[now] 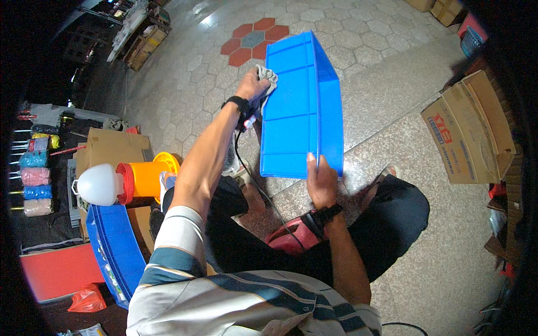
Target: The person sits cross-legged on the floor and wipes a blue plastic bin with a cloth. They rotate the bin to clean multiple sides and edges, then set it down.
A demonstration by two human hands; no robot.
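Note:
A blue plastic bin is held up in front of me, tilted on its side with its opening toward the right. My right hand grips the bin's near edge, thumb on the outer wall. At the bin's far left edge, my left hand is closed on a grey cloth, which lies against the wall. Both wrists wear black bands, and a black cable hangs from the left one. Fingers of my left hand are partly hidden by the cloth.
To my left are a yellow-and-red container with a white translucent top, another blue bin and a cardboard box. An open cardboard box stands at the right. A red stool shows beneath me, on a tiled floor.

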